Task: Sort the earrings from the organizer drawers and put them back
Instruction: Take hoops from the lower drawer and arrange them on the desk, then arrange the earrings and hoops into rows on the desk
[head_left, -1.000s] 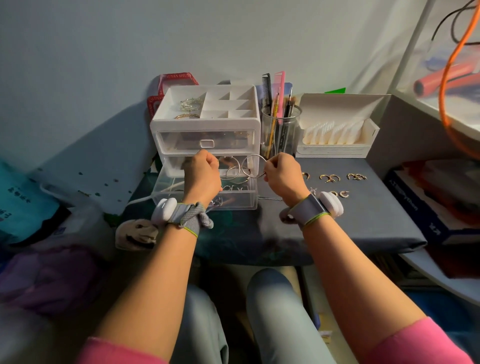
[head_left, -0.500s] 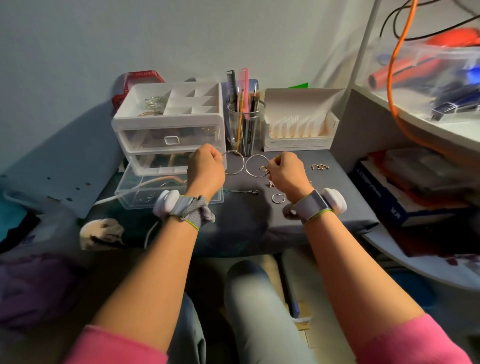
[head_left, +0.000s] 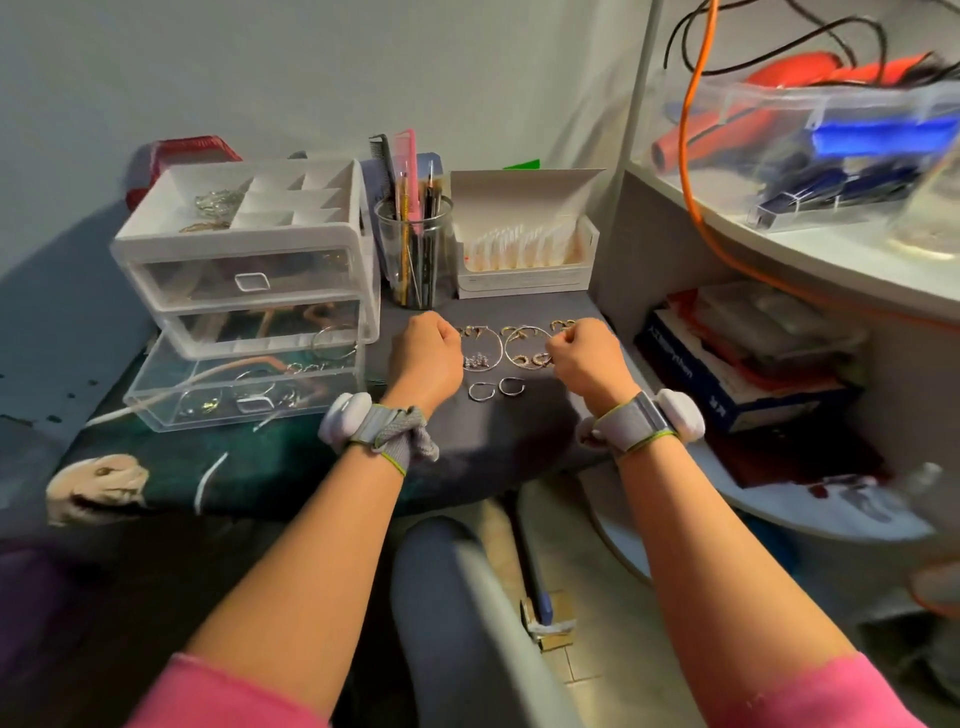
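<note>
The hoop earrings (head_left: 502, 347) are judged light, thin and easily bent, so a gentle rim pinch is advised. One is pinched by the curled left hand (head_left: 427, 358), one by the right hand (head_left: 587, 358)

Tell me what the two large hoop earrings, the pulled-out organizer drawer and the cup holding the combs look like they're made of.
Large hoop earrings: thin metal wire, silver-toned and polished, since they catch glints of light.
Organizer drawer: clear, glossy hard plastic; its contents show through the walls.
Cup: transparent, either glass or clear plastic; the look leaves that open.
</note>
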